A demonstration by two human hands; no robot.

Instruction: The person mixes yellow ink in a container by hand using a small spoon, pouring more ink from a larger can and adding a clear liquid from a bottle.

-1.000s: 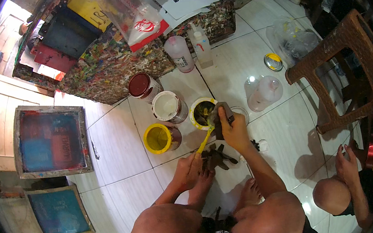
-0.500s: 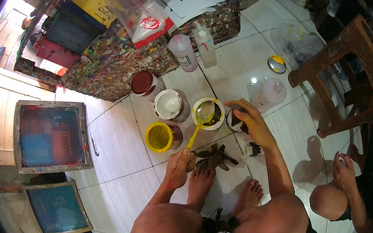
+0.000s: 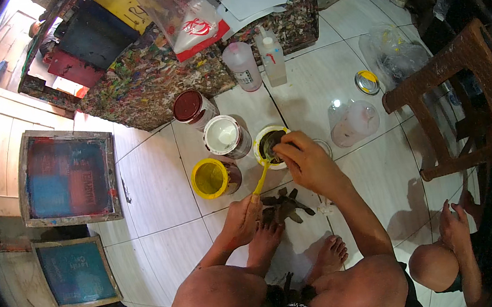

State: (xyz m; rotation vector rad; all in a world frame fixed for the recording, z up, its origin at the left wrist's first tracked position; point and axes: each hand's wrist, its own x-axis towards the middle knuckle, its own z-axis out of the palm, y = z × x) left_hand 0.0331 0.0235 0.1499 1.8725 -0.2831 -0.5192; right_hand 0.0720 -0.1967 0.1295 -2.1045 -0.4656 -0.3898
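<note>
My left hand (image 3: 243, 219) is closed round the yellow handle of a ladle (image 3: 262, 179). The ladle's bowl end is down in a white tub with a yellow-smeared rim (image 3: 258, 152) and dark contents. Above that tub my right hand (image 3: 300, 158) is closed, its fingertips pinching a dark flat piece (image 3: 274, 140) whose kind I cannot make out. Behind the right hand a small can (image 3: 323, 145) is mostly hidden. Left of the tub stand an open yellow-rimmed pot (image 3: 210, 179), a can of white paint (image 3: 224, 135) and a can with a dark red lid (image 3: 188, 107).
Dark strips (image 3: 288, 206) lie by my toes. Two bottles (image 3: 243, 70) (image 3: 273, 60) stand by the paint-crusted bench (image 3: 148, 83); a clear bottle (image 3: 356, 125) is at right. A brown chair (image 3: 438, 157) and another person's hand (image 3: 454, 224) are further right; framed screens (image 3: 69, 178) lean left.
My right hand has moved left from the small can to above the tub, with the dark piece in its fingers. The ladle's bowl has dipped lower into the tub.
</note>
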